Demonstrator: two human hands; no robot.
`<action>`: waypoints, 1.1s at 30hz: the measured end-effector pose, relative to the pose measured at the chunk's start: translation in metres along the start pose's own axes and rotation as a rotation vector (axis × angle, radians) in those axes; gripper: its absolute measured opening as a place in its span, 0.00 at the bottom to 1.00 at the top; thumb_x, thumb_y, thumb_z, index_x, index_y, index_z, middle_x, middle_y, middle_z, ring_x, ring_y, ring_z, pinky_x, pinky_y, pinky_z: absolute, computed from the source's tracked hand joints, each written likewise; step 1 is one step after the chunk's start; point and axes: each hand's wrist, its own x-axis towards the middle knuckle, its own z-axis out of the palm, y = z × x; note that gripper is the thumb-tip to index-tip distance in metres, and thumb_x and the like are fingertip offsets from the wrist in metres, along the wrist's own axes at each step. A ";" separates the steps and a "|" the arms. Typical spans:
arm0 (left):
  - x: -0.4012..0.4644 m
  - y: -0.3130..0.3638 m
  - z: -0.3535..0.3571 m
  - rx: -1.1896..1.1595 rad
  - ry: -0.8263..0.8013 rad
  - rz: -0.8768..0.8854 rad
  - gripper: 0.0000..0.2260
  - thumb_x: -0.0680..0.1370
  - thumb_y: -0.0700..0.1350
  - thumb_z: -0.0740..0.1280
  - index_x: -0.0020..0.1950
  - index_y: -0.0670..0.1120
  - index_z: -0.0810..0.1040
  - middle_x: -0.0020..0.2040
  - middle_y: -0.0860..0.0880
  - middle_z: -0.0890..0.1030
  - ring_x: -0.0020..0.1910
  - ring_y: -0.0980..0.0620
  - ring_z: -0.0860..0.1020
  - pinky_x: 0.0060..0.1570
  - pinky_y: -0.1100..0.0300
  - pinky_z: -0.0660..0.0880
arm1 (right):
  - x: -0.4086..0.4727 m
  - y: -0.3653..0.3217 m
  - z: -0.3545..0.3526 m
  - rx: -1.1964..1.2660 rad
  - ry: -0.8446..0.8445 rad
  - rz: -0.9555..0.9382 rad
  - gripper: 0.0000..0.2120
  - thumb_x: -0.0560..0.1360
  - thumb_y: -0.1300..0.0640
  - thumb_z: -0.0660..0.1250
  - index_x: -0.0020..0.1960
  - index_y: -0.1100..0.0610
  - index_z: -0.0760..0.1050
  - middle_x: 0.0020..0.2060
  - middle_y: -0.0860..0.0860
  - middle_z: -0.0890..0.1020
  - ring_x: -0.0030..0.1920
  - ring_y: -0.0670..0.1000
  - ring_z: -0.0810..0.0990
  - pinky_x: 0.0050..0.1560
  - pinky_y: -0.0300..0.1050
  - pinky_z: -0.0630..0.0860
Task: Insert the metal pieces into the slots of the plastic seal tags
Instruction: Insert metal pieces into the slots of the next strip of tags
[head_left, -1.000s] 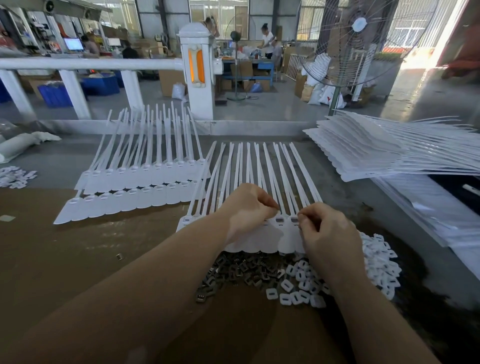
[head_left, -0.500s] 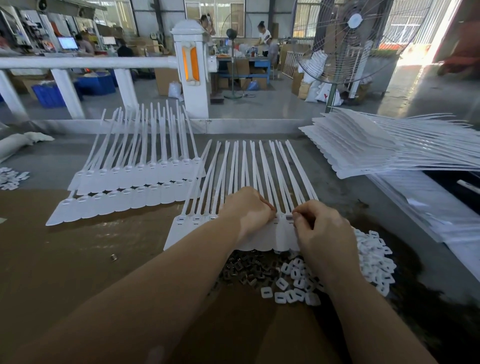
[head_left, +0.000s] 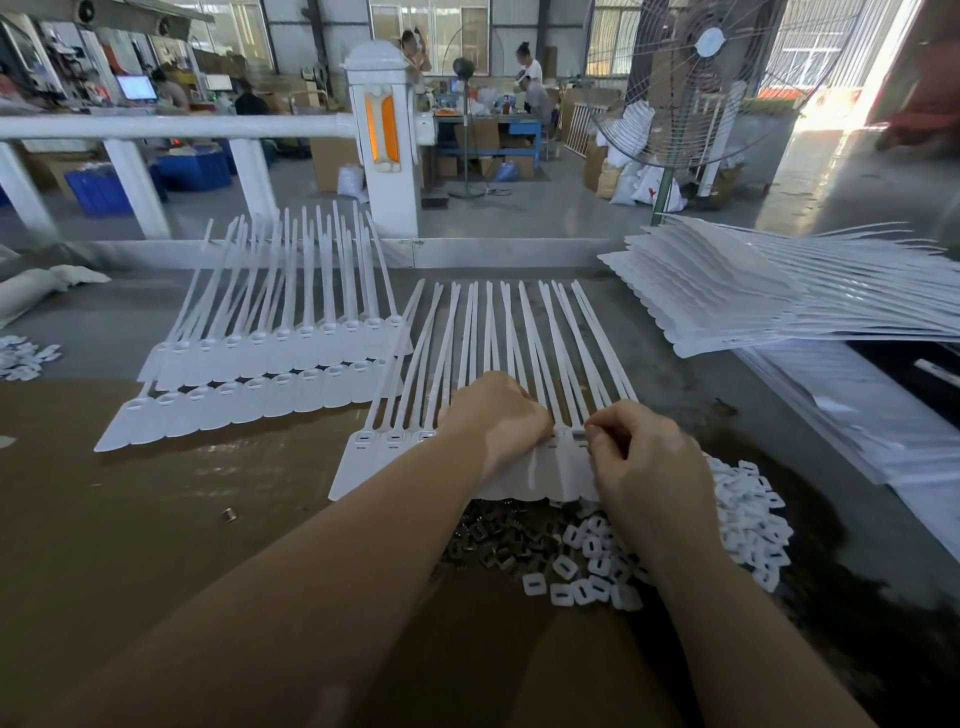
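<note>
White plastic seal tags joined in a flat strip (head_left: 415, 462) lie on the brown desk (head_left: 156, 519), just beyond a pile of small grey metal pieces (head_left: 493, 540). The left hand (head_left: 493, 415) presses the strip with curled fingers (what it holds is hidden). The right hand (head_left: 644, 457) pinches at one slot; its grip is narrow.

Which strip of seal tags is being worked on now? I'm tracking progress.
The nearest strip; both hands, left hand and right hand, rest on it.

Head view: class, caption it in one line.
Both hands, left and right, work at a strip of seal tags.
</note>
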 end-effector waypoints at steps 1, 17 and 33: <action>0.000 0.000 0.000 -0.007 -0.002 -0.003 0.05 0.70 0.44 0.69 0.43 0.46 0.83 0.41 0.48 0.82 0.44 0.49 0.79 0.50 0.51 0.78 | 0.000 0.000 0.000 0.000 0.000 0.003 0.04 0.76 0.57 0.64 0.46 0.55 0.78 0.35 0.45 0.74 0.37 0.46 0.73 0.37 0.40 0.67; -0.004 -0.002 -0.005 -0.023 -0.035 0.076 0.04 0.70 0.44 0.72 0.37 0.52 0.82 0.41 0.52 0.82 0.46 0.51 0.79 0.52 0.51 0.78 | 0.000 0.001 0.000 -0.010 -0.007 0.007 0.05 0.76 0.57 0.64 0.47 0.54 0.78 0.35 0.44 0.74 0.38 0.46 0.73 0.37 0.40 0.66; -0.016 -0.007 -0.009 0.325 -0.021 0.317 0.11 0.77 0.43 0.62 0.52 0.53 0.83 0.57 0.54 0.80 0.56 0.54 0.76 0.58 0.59 0.73 | 0.002 0.003 0.001 -0.021 -0.005 0.011 0.04 0.76 0.57 0.64 0.46 0.53 0.78 0.34 0.43 0.72 0.36 0.44 0.71 0.33 0.31 0.61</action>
